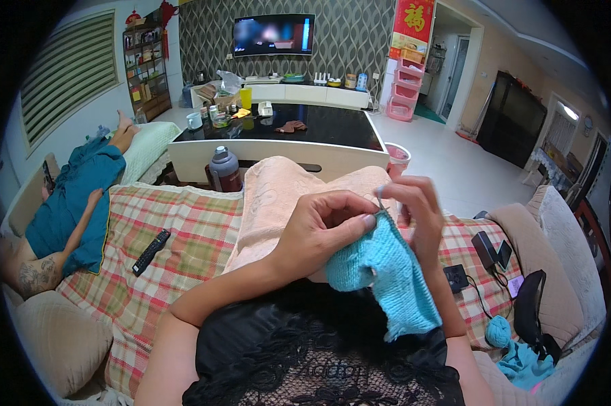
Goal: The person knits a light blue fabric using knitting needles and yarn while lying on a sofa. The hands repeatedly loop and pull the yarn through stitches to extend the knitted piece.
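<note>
A turquoise piece of knitting [407,281] hangs in front of my chest, its stitched fabric folding down toward my lap. My left hand [322,227] pinches its upper edge between thumb and fingers. The thin tip of a knitting needle [381,203] shows at that edge, next to my left thumb. My right hand [421,206] is curled close by on the right, slightly blurred. Its fingertips are bent together at the needle tip, where a light strand shows; what they grip is too small to make out. The rest of the needle is hidden by the hands and fabric.
A peach blanket [271,196] covers my legs. A remote control [152,252] lies on the plaid sofa cover to my left; beyond it, another person reclines under a teal cover [75,196]. Right of me are a turquoise yarn ball [499,331], cables and a dark pouch [530,308]. A low table [332,125] stands ahead.
</note>
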The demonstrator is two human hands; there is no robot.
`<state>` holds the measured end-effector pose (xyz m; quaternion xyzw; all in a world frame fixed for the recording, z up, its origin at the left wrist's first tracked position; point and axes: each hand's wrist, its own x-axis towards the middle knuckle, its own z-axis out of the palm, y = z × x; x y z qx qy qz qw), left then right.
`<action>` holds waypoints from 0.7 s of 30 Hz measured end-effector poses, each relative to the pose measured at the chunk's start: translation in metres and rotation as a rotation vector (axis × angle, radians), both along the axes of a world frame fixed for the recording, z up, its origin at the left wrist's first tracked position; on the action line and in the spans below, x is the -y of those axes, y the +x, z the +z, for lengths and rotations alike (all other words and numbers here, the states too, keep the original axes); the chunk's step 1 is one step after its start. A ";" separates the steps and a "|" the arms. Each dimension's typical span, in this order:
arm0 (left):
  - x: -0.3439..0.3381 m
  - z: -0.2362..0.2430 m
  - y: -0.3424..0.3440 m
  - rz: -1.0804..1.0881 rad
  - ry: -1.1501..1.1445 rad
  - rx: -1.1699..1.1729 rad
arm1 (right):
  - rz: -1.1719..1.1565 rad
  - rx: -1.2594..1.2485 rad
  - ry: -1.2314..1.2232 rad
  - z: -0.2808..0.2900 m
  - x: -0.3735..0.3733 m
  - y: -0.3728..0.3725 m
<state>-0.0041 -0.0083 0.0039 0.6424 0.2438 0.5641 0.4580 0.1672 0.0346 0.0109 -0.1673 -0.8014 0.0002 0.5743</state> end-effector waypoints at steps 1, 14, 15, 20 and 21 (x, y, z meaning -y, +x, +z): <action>0.002 0.001 -0.001 0.011 0.001 -0.011 | -0.048 -0.033 0.150 -0.002 -0.001 0.004; 0.001 0.000 -0.002 -0.003 -0.002 -0.019 | -0.060 0.035 0.243 -0.005 -0.001 0.017; 0.001 0.001 0.000 -0.010 -0.014 -0.035 | -0.080 0.014 0.237 -0.005 0.000 0.017; 0.000 0.002 -0.003 0.058 0.000 0.002 | -0.049 -0.002 0.315 -0.008 -0.002 0.023; 0.000 0.002 -0.003 0.061 0.017 0.011 | -0.060 0.007 0.321 -0.007 -0.002 0.023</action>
